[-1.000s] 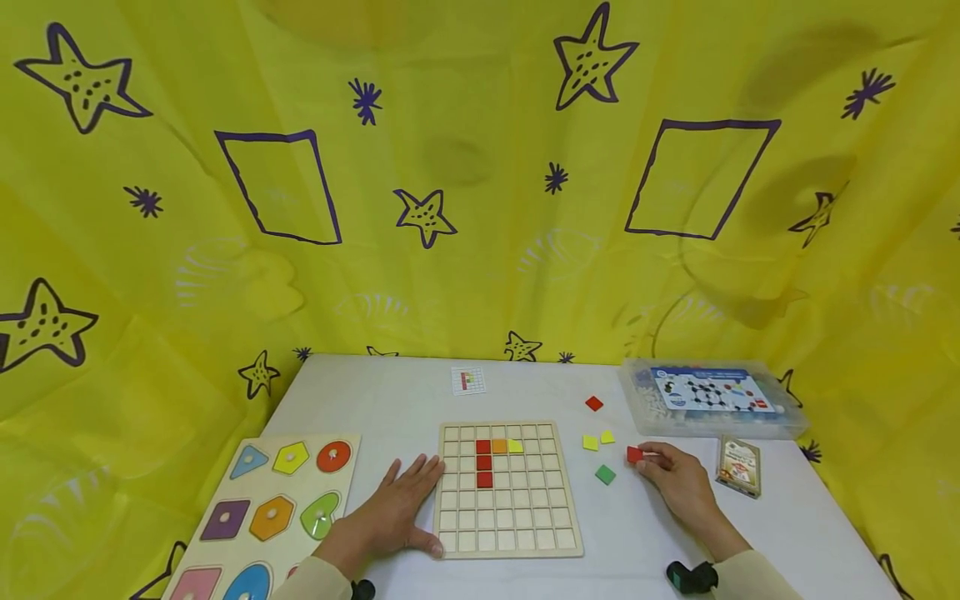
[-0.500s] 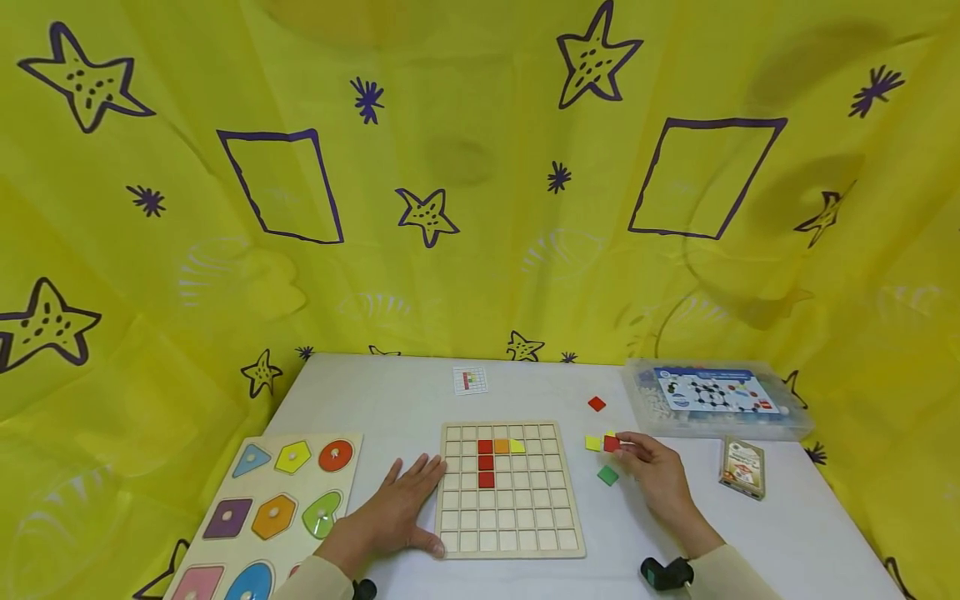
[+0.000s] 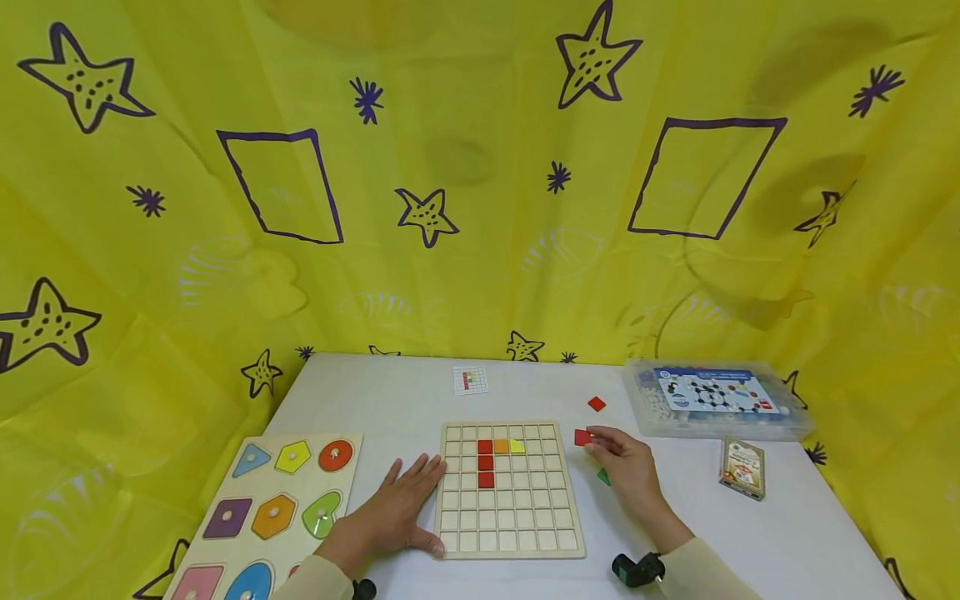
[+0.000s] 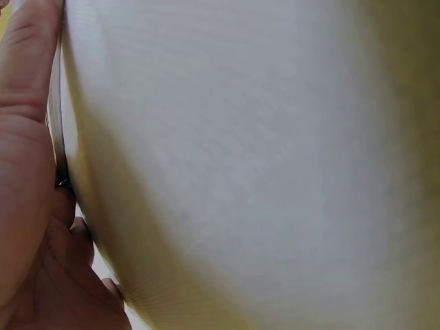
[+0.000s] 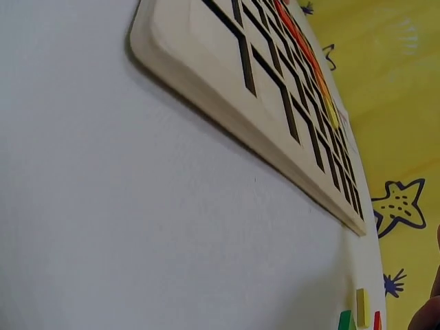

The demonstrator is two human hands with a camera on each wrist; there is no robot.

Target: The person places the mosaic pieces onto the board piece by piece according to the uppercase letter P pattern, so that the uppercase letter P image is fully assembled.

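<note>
A wooden grid board (image 3: 513, 553) lies on the white table. Three red squares (image 3: 486, 462) form a column in its cells, with an orange square (image 3: 502, 447) and a yellow piece with a slanted edge (image 3: 517, 447) to the right of the top one. My left hand (image 3: 397, 508) rests with spread fingers at the board's left edge. Just off the right edge, my right hand (image 3: 628, 468) pinches a red square tile (image 3: 582, 437) between thumb and fingers. A green tile (image 3: 603, 476) peeks out from under that hand. The right wrist view shows a yellow tile (image 5: 362, 307) near it.
Behind the right hand lies another red tile (image 3: 596, 404). A small pattern card (image 3: 470, 381) is beyond the board. At left is a shape puzzle (image 3: 347, 483); at right are a clear plastic case (image 3: 716, 400) and a small box (image 3: 742, 468).
My right hand has carried the red tile leftward, past the yellow and green tiles, toward the board. The hand now covers the yellow tiles in the head view. My left hand stays put.
</note>
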